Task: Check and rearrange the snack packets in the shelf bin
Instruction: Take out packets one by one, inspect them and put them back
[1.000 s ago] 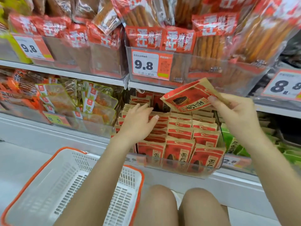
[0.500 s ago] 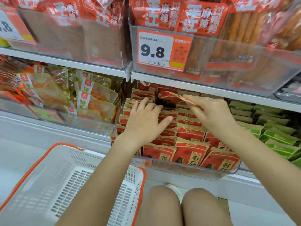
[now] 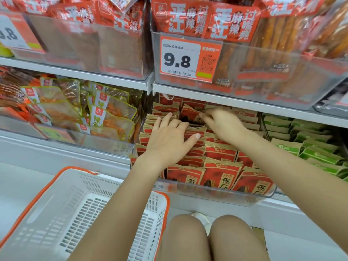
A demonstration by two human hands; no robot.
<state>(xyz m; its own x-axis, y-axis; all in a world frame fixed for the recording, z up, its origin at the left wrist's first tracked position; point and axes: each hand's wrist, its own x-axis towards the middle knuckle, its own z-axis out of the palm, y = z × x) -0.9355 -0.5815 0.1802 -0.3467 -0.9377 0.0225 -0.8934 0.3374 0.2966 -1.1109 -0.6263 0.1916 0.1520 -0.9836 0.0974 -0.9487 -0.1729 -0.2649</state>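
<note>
Red snack packets (image 3: 220, 153) in upright rows inside a clear bin (image 3: 216, 194) on the lower shelf, under the 9.8 price tag (image 3: 180, 59). One loose packet (image 3: 190, 114) at the back of the bin, tilted, pinched at its top edge by the right hand (image 3: 224, 125), fingers curled around it. Left hand (image 3: 169, 138) just left of that packet, lying flat on the packet tops, fingers straight and slightly spread, thumb stretched toward the right hand. Green packets (image 3: 308, 146) right of the bin; clear pouches with yellow edges (image 3: 111, 117) left of it. White basket with orange rim (image 3: 81, 219) below the bin, beside bare knees (image 3: 211, 238).
</note>
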